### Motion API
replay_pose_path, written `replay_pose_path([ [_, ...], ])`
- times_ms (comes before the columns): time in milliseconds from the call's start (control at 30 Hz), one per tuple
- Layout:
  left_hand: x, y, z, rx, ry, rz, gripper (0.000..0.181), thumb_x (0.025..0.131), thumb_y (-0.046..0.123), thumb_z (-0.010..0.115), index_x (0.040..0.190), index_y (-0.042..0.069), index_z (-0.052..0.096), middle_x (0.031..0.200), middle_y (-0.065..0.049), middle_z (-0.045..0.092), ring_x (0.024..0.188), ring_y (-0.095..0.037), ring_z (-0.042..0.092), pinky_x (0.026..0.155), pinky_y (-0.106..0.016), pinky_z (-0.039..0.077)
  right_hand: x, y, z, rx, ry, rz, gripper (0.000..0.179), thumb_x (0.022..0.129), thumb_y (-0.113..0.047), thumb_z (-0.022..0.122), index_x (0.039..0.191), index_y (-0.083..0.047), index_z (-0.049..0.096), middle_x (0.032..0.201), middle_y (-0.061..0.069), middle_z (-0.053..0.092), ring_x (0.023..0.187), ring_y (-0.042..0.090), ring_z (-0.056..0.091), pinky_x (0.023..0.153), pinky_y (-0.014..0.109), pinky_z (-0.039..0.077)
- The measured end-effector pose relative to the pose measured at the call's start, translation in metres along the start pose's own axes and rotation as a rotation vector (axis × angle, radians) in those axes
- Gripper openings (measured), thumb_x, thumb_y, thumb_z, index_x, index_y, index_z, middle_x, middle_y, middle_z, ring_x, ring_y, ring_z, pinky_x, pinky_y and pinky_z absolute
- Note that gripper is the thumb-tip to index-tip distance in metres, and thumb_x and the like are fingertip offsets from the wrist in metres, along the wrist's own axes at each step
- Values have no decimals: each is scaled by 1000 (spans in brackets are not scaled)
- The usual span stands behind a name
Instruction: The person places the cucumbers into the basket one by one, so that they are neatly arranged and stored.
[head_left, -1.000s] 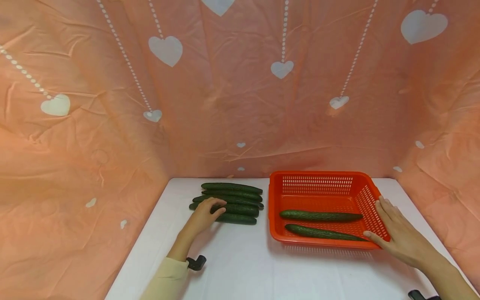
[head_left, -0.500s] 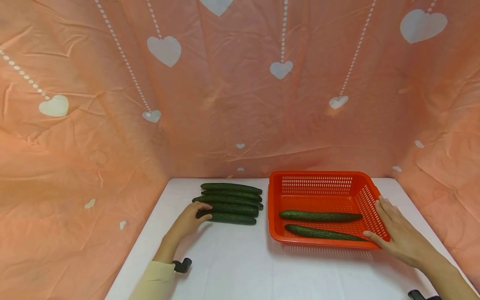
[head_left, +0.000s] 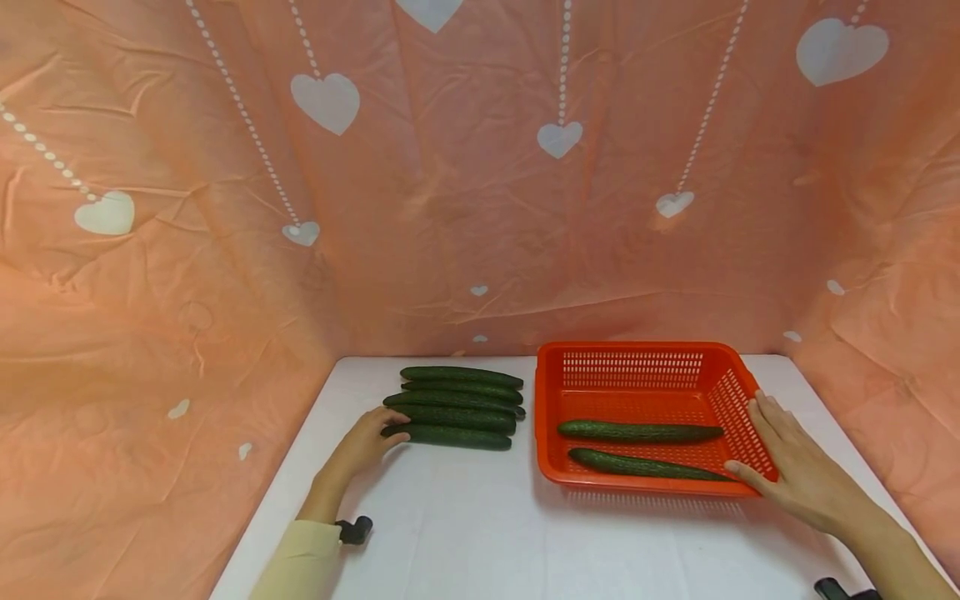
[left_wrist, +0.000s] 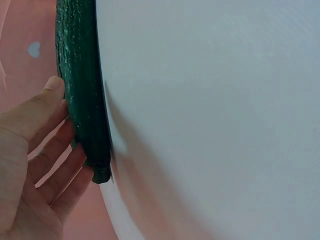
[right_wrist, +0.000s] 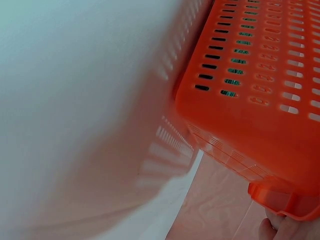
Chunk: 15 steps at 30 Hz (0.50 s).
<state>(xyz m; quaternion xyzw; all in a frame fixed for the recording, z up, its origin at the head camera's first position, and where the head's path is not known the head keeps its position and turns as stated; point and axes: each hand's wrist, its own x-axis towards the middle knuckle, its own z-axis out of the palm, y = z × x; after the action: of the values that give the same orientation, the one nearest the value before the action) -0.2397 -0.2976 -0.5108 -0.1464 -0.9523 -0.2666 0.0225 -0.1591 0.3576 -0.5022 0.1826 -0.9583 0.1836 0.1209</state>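
Note:
Several dark green cucumbers [head_left: 461,398] lie side by side on the white table. My left hand [head_left: 366,442] is at the left end of the nearest cucumber [head_left: 457,437], with that end between thumb and fingers. In the left wrist view the thumb rests at the edge of the cucumber [left_wrist: 82,85], and the fingertips go out of sight behind it. My right hand [head_left: 806,475] rests with straight fingers on the right rim of the red plastic basket [head_left: 551,454]. Inside the basket lie two cucumbers [head_left: 641,432], one behind the other.
The white tabletop [head_left: 480,533] stretches in front of the cucumbers and basket. Orange cloth [head_left: 450,250] printed with white hearts encloses the table at the back and sides. In the right wrist view the slotted basket wall [right_wrist: 235,110] stands over the table.
My left hand has moved left and toward me, from above the row to the left end of the nearest cucumber. My right hand and the basket have stayed in place.

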Motion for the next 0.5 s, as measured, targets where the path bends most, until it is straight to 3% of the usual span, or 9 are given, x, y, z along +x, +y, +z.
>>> replay_pose_path([
  [267, 1, -7, 6, -13, -23, 35, 31, 93, 11, 85, 121, 1, 75, 112, -9, 65, 114, -35, 64, 105, -55, 52, 0, 0, 1, -3, -7, 6, 101, 101, -43, 73, 166, 10, 18, 176, 31, 8, 164, 45, 1, 118, 15, -19],
  [500, -1, -11, 8, -48, -64, 8, 31, 91, 9, 86, 118, 5, 70, 117, -9, 68, 118, -36, 65, 106, -56, 51, 0, 0, 1, -2, -5, 6, 101, 101, -43, 72, 167, 9, 17, 176, 30, 8, 164, 45, 1, 118, 15, -19],
])
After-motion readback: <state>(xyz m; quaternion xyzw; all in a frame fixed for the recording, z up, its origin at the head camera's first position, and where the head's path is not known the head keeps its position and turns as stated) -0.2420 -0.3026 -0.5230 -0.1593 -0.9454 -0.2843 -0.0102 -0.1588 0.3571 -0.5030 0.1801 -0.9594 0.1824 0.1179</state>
